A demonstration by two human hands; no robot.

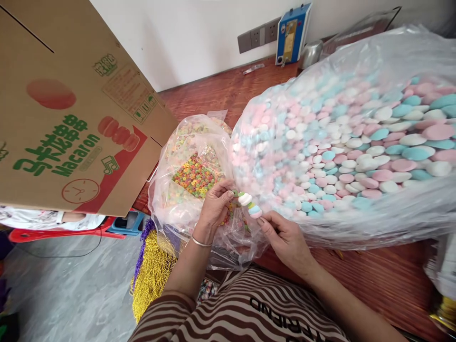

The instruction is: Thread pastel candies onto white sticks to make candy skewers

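Note:
A short string of candy pieces (250, 205), white, green, blue and pink, hangs between my two hands. My left hand (216, 204), with a bracelet at the wrist, pinches its upper left end. At the lower right end, my right hand (283, 240) grips it between thumb and finger. Under and behind my left hand lies an open clear bag (164, 190) of small ring-shaped candies (197, 175) in red, yellow, orange and green. Beside it on the right, a big clear bag (384, 52) holds pink, blue and white round candies (356, 166).
A large cardboard box (85, 95) stands at the left. On the red-brown wooden table (206, 95), a blue device (292, 35) and a metal container (311, 53) are at the back. Gold bead strands (153, 275) hang at the near left edge.

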